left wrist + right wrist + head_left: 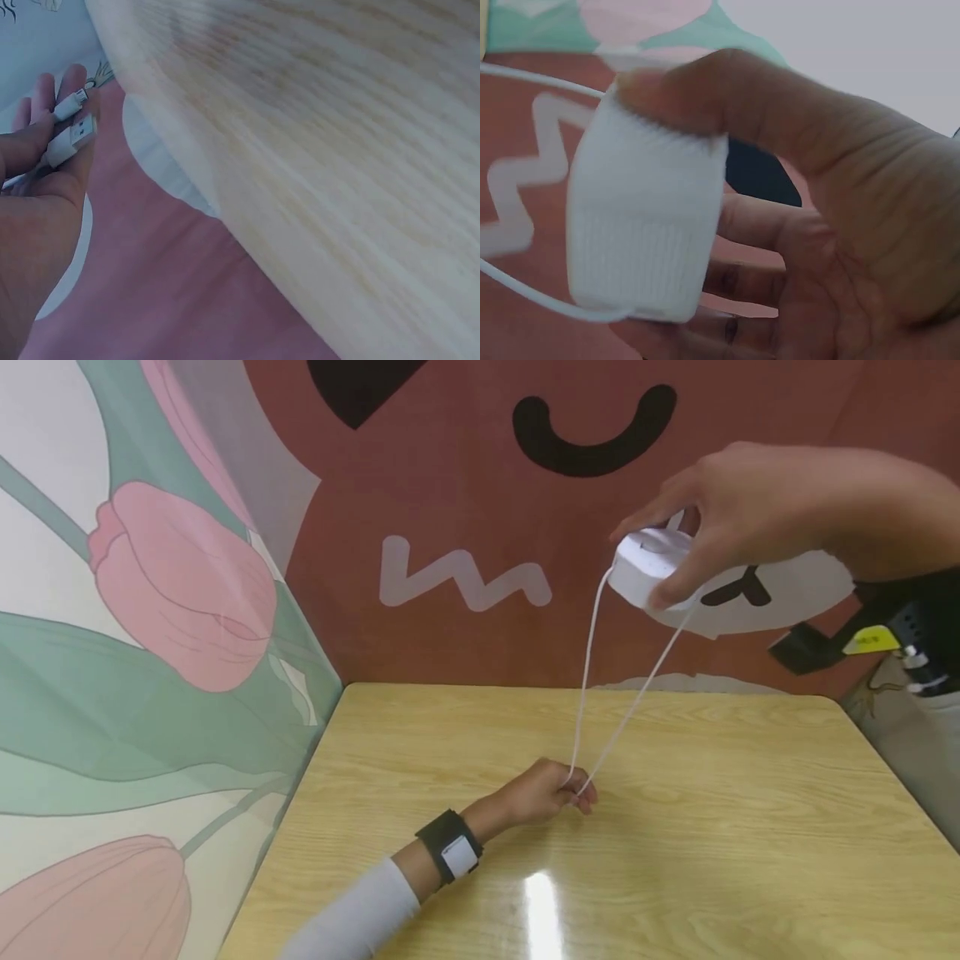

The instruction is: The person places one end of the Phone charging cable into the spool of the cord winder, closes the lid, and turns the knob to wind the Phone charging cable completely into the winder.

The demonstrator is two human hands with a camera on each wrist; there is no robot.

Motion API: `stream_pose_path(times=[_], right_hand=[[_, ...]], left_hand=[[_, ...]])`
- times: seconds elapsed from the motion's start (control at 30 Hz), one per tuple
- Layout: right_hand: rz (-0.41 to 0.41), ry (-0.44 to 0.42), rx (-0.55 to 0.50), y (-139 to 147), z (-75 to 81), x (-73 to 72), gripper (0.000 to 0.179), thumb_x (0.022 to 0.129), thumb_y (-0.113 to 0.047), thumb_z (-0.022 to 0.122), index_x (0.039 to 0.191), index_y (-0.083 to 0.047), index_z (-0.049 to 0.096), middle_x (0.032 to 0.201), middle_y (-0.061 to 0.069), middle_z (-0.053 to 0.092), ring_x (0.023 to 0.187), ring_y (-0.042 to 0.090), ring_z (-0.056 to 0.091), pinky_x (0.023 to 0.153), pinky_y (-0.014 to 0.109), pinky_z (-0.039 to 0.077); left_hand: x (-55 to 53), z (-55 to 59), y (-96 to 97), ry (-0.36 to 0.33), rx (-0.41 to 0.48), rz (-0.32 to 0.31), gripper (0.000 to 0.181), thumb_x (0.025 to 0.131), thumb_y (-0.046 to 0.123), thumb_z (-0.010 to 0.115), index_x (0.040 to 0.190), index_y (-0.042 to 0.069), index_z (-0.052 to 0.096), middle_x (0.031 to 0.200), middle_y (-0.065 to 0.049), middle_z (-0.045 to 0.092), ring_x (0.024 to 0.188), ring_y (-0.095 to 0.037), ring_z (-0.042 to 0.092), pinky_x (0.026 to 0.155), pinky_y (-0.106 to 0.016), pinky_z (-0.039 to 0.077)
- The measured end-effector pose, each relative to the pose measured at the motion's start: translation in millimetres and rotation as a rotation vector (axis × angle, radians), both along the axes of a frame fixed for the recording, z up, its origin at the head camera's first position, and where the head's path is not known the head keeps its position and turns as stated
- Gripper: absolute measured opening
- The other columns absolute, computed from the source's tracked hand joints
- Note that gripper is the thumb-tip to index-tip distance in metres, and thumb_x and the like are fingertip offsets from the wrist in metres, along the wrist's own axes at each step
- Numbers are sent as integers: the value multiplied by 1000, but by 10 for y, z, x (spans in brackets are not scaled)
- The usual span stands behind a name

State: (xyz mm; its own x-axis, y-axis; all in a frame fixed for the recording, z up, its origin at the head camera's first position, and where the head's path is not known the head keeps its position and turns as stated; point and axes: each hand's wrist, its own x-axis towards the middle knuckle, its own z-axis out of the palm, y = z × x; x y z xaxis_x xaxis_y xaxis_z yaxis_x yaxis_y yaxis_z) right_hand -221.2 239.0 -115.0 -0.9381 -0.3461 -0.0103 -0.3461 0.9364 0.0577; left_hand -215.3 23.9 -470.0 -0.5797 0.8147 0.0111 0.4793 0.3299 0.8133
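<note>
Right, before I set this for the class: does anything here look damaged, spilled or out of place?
Nothing stands out. The right grip holds the white case above the table; both strands of its white cord run untangled to the left grip, which holds two plugs.

White finely ribbed case (637, 574), white cord (588, 660) and white plugs (61, 146) with silvery tips show against a rust-brown backdrop (450, 452) printed with a black curve (588, 460) and pale zigzag (471, 583). The yellowish worktop (720, 793) has streaked wood grain; pink tulips (187, 585) and green leaves (97, 710) pattern a panel. A pale grey sleeve (360, 914) adjoins a black wristband (433, 839) with a white patch (460, 857); one tag (870, 640) is bright yellow.
</note>
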Motion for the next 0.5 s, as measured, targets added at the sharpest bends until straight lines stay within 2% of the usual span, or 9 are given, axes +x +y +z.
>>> stream_pose_path(times=[0.17, 0.3, 0.5], right_hand=[[6, -58, -109, 34, 13, -15, 92, 73, -59, 87, 151, -22, 53, 126, 24, 63, 99, 33, 63, 65, 32, 54], [1, -62, -126, 35, 9, -15, 93, 74, -57, 87, 151, -20, 51, 129, 23, 62, 101, 35, 61, 65, 32, 54], [29, -42, -48, -87, 14, -6, 91, 71, -62, 87, 147, -22, 58, 127, 22, 62, 97, 33, 61, 61, 31, 53]], left_hand=[[-12, -78, -27, 16, 64, 30, 22, 98, -6, 59, 98, 8, 76, 96, 3, 78, 98, 4, 68, 86, -12, 56], [-13, -190, -40, -69, 152, 43, 20, 98, -6, 59, 98, 6, 76, 99, -2, 78, 104, 1, 68, 90, -16, 56], [13, -349, 6, -177, 204, -10, 14, 99, -4, 57, 98, 1, 70, 100, -11, 76, 99, -4, 72, 93, -19, 57]])
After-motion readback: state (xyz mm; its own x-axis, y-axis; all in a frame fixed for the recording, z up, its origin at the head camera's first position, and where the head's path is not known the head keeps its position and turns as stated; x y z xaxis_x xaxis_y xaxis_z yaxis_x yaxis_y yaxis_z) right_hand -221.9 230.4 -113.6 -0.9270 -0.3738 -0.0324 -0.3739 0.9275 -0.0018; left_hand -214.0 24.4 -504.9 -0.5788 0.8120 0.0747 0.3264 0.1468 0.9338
